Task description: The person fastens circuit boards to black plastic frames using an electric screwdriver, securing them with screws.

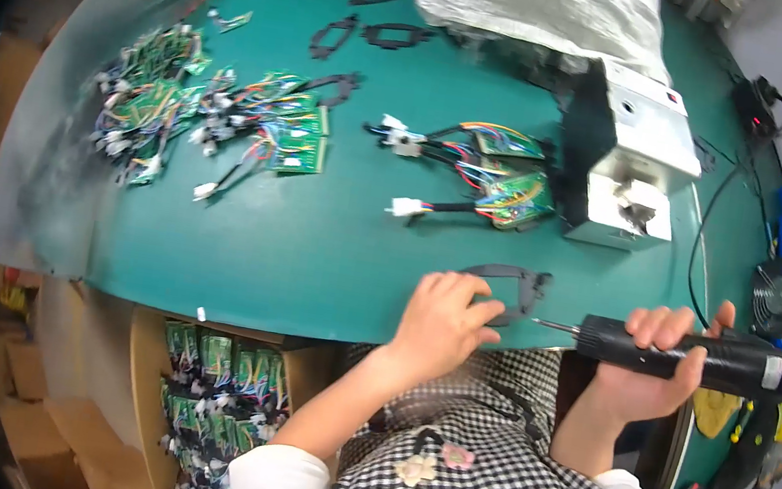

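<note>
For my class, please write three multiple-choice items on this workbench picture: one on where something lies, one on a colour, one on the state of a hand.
1. Where does the black frame part lie?
A. at the near table edge, under the left hand
B. on the white sack
C. inside the metal box

2. What colour is the table top?
A. red
B. green
C. yellow

3. What is the right hand doing?
A. resting flat and empty
B. gripping a black electric screwdriver
C. holding a circuit board

Key:
1 A, the left hand rests on it by the edge.
2 B, the mat is teal green.
3 B, its fingers wrap the electric screwdriver.
</note>
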Demonstrator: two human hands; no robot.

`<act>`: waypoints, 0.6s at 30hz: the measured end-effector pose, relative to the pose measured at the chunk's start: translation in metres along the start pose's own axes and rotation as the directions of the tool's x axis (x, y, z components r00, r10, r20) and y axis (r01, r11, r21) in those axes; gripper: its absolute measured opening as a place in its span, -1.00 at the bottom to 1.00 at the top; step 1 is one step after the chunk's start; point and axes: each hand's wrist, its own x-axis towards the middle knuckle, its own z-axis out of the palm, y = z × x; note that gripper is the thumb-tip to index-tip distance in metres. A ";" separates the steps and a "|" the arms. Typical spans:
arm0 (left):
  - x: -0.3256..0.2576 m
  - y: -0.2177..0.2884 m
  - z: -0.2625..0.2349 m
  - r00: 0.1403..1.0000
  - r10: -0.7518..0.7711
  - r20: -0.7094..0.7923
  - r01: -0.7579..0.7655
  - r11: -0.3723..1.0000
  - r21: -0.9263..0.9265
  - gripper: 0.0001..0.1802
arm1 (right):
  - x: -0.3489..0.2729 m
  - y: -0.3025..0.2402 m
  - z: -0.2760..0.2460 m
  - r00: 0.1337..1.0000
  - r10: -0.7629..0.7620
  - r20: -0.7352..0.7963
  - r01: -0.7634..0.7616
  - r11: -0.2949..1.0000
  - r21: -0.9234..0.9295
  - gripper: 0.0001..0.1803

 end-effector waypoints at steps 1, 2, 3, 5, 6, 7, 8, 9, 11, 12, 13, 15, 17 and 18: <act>0.009 -0.011 -0.019 1.000 0.012 -0.025 -0.011 0.999 0.040 -0.69 | 0.002 0.000 -0.003 1.000 -0.015 -0.001 0.015 1.000 -0.027 -0.38; 0.014 -0.036 -0.040 0.987 0.022 -0.159 0.000 0.991 0.137 -0.67 | 0.004 -0.002 -0.004 1.000 -0.024 -0.005 0.024 0.997 -0.067 -0.38; 0.019 -0.074 -0.057 0.973 -0.100 -0.209 0.137 0.976 0.168 -0.64 | 0.005 -0.001 -0.006 0.999 -0.035 -0.007 0.034 0.995 -0.097 -0.38; 0.028 -0.115 -0.112 0.923 -0.324 -0.206 0.383 0.737 0.557 -0.50 | 0.009 0.000 -0.007 0.999 -0.025 -0.020 0.022 0.993 -0.118 -0.38; 0.023 -0.130 -0.133 0.924 -0.342 -0.171 0.369 0.681 0.633 -0.44 | 0.012 0.003 -0.003 1.000 -0.009 -0.011 0.008 0.995 -0.102 -0.38; 0.022 -0.145 -0.144 0.926 -0.356 -0.128 0.340 0.634 0.694 -0.38 | 0.015 0.005 -0.001 1.000 0.004 -0.010 -0.005 0.995 -0.101 -0.38; 0.024 -0.157 -0.149 0.918 -0.392 -0.053 0.313 0.636 0.706 -0.34 | 0.017 0.008 0.000 1.000 0.013 -0.016 -0.014 0.994 -0.109 -0.38; 0.025 -0.166 -0.152 0.904 -0.428 0.021 0.285 0.639 0.714 -0.30 | 0.018 0.011 0.002 1.000 0.013 -0.018 -0.015 0.993 -0.117 -0.38; 0.027 -0.174 -0.159 0.896 -0.439 0.062 0.286 0.679 0.676 -0.30 | 0.021 0.013 0.003 1.000 0.019 -0.011 -0.020 0.992 -0.124 -0.39; 0.021 -0.178 -0.162 0.946 -0.321 -0.030 0.285 0.787 0.547 -0.33 | 0.023 0.012 0.004 1.000 0.016 -0.016 -0.019 0.991 -0.136 -0.39; 0.016 -0.183 -0.162 0.968 -0.209 -0.138 0.248 0.882 0.402 -0.35 | 0.023 0.013 0.003 1.000 0.012 -0.004 -0.013 0.991 -0.134 -0.39; 0.017 -0.172 -0.170 0.885 -0.158 -0.439 0.187 0.982 0.023 -0.38 | 0.024 0.014 0.002 1.000 -0.004 -0.009 0.003 0.986 -0.164 -0.39; -0.004 -0.163 -0.181 0.731 -0.225 -0.644 0.075 0.965 -0.252 -0.38 | 0.026 0.017 0.005 1.000 0.007 0.006 -0.007 0.997 -0.075 -0.40; -0.007 -0.141 -0.181 0.729 -0.254 -0.635 0.139 0.964 -0.226 -0.38 | 0.029 0.014 0.004 0.999 0.021 0.030 -0.019 0.999 -0.038 -0.40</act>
